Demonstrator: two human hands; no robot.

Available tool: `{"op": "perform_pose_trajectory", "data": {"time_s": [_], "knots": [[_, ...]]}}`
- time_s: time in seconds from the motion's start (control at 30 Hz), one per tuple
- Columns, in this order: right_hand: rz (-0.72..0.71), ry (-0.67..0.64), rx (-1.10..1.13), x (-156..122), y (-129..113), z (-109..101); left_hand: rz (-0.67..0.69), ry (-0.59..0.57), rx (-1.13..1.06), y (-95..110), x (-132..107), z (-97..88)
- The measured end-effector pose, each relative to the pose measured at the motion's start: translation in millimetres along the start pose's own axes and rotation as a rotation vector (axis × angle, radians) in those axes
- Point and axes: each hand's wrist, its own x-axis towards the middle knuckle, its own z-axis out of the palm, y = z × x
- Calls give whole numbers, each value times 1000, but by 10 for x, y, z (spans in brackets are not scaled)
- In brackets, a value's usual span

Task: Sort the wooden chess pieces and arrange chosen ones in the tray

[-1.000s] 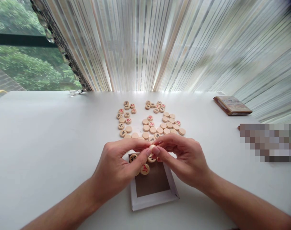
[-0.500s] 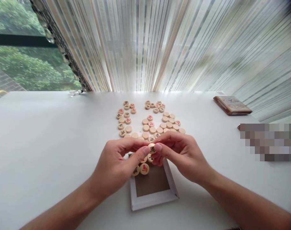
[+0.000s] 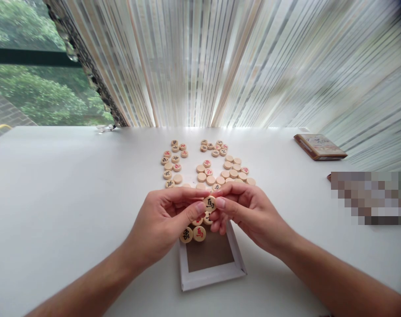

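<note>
Disc (image 3: pixel 210 203), round, pale wood, pinched btwn L hand (image 3: pixel 163 218) & R hand (image 3: pixel 249 207), nr white-edged rect. tray (image 3: pixel 216 276).

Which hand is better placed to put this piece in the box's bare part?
Probably the right hand: both pinch the piece, but the right's lower fingers look nearer the box's bare part; the left hand is beside pieces lying inside.

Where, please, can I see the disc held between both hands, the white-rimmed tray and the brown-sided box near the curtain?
Held disc (image 3: pixel 210 203), head view: middle of its black-marked face.
White-rimmed tray (image 3: pixel 214 277), head view: near side of its rim.
Brown-sided box (image 3: pixel 321 145), head view: middle of its top face.
</note>
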Motion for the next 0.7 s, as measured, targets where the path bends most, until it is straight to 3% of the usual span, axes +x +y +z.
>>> {"op": "perform_pose_trajectory", "data": {"time_s": [0.37,0.7], "knots": [[76,28,75,-6,-33,1,-63,-73,-55,3,-10,-19],[35,16,57,-9,-15,3,-41,-37,19,0,-21,-34]]}}
